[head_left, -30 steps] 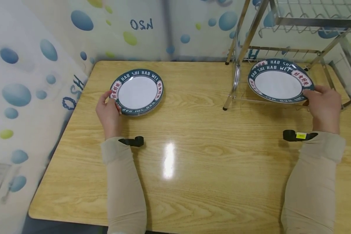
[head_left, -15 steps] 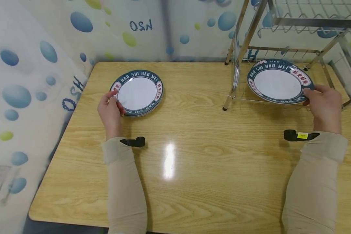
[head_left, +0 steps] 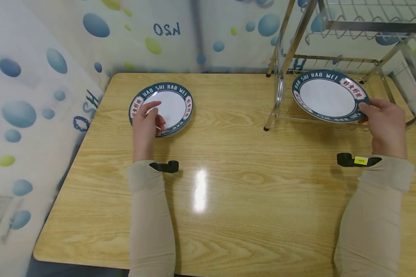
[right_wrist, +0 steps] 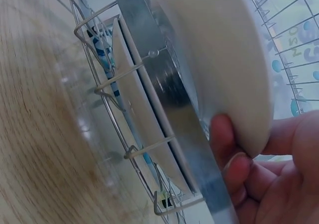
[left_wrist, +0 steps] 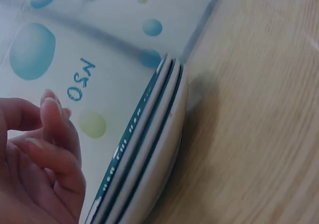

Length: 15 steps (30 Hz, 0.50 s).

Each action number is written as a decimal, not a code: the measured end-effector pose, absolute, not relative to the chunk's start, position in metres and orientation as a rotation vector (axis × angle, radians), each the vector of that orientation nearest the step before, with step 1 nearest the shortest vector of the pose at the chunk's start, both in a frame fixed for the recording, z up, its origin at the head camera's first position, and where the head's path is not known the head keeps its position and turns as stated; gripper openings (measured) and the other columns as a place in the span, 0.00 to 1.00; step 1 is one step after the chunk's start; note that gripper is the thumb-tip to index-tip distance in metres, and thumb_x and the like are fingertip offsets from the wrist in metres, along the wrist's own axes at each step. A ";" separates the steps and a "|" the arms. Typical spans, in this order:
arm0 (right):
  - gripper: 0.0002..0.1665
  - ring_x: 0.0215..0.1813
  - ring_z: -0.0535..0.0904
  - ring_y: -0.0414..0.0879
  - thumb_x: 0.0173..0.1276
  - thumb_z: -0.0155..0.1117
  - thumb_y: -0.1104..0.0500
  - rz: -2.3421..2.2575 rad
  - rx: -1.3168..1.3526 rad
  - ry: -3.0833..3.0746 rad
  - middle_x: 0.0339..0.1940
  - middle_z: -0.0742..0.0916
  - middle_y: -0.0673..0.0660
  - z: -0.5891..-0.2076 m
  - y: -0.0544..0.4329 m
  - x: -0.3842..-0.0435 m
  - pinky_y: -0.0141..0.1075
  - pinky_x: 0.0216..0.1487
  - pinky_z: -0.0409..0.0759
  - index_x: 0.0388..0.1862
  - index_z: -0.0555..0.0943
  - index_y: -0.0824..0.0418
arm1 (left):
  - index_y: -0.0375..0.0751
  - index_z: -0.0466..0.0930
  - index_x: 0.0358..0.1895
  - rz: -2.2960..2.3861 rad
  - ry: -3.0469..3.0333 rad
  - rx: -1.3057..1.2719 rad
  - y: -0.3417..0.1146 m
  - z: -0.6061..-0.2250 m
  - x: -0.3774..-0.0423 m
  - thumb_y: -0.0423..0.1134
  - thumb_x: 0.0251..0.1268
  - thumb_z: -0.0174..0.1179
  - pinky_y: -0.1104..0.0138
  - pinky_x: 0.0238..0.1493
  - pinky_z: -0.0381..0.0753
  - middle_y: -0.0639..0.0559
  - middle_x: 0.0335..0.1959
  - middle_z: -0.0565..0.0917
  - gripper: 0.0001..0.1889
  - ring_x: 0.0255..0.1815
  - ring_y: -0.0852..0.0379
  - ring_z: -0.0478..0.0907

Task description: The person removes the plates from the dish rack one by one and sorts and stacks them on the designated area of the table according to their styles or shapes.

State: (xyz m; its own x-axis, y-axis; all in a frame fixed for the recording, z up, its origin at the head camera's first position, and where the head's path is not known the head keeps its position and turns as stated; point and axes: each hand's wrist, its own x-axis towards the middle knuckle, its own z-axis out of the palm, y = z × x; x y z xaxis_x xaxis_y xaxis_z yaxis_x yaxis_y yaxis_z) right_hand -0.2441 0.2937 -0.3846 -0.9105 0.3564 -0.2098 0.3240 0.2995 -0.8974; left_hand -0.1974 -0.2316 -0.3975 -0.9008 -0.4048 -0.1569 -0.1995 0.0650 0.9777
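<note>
A stack of three white plates [head_left: 166, 109] with a dark green lettered rim lies on the left of the table. My left hand [head_left: 147, 123] hovers over its near left side, fingers loosely bent with nothing in them; the left wrist view shows a gap between the fingers and the plates [left_wrist: 144, 144]. My right hand [head_left: 386, 123] pinches the right edge of a matching plate [head_left: 327, 96], thumb on top and fingers below. That plate is held above the rack's lower tier, where the right wrist view shows stacked plates [right_wrist: 142, 109] behind the wires.
The two-tier metal dish rack [head_left: 280, 88] stands at the back right, its upper wire basket [head_left: 378, 26] over the lower tier. A bubble-patterned wall covering [head_left: 180, 50] borders the wooden table [head_left: 249, 200] at the back and left.
My left hand has let go of the left stack's edge and moved right over it. The plate in my right hand has shifted slightly left, now covering the plate rim behind it.
</note>
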 end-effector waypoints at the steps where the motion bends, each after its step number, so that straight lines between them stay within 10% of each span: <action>1: 0.32 0.28 0.71 0.35 0.63 0.55 0.49 1.732 -0.649 -2.500 0.36 0.75 0.45 -0.384 0.293 -0.244 0.23 0.28 0.68 0.64 0.65 0.61 | 0.52 0.73 0.53 -1.959 -2.179 0.605 -0.229 -0.396 -0.198 0.46 0.67 0.46 0.68 0.17 0.67 0.47 0.22 0.74 0.14 0.17 0.54 0.70; 15: 0.33 0.35 0.69 0.36 0.58 0.62 0.50 1.939 -0.578 -2.340 0.39 0.75 0.46 -0.380 0.291 -0.243 0.24 0.30 0.67 0.61 0.68 0.60 | 0.54 0.74 0.51 -1.972 -2.377 0.310 -0.188 -0.378 -0.201 0.48 0.66 0.47 0.68 0.15 0.66 0.43 0.23 0.76 0.14 0.17 0.51 0.71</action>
